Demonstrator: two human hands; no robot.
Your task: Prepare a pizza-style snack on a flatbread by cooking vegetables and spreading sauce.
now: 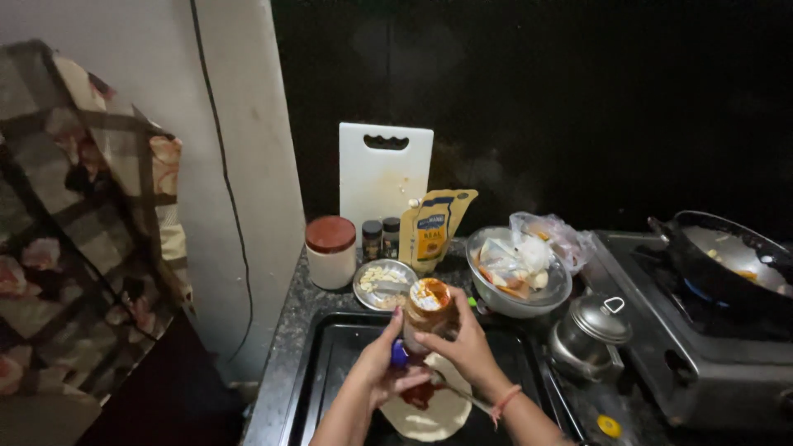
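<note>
Sauce jar, open-mouthed and tilted toward the camera, sits in both hands above a black tray on the bench, near the picture's 6 o'clock. The right hand has its grip wrapped around the jar's side; the left hand has its grip clenched at the jar's lower end, on something small and blue that is too blurred to make out. Orange-red sauce coats the inside of the jar's mouth. Directly below, a pale round flatbread lies in the tray with a dark red smear of sauce on it, and a slim utensil crosses it.

At 12 o'clock from the jar a small steel plate holds pale chopped bits. At 10 o'clock stands a white canister with a red lid, then two small dark spice bottles, a yellow pouch, and a white cutting board leaning on the wall. At 2 o'clock a steel bowl is piled with packets and plastic bags. At 3 o'clock a lidded steel pot stands close to the tray's right edge, just beside a gas stove carrying a dark pan with some food in it.

The tray's left half is bare, running close to the bench's left edge.
</note>
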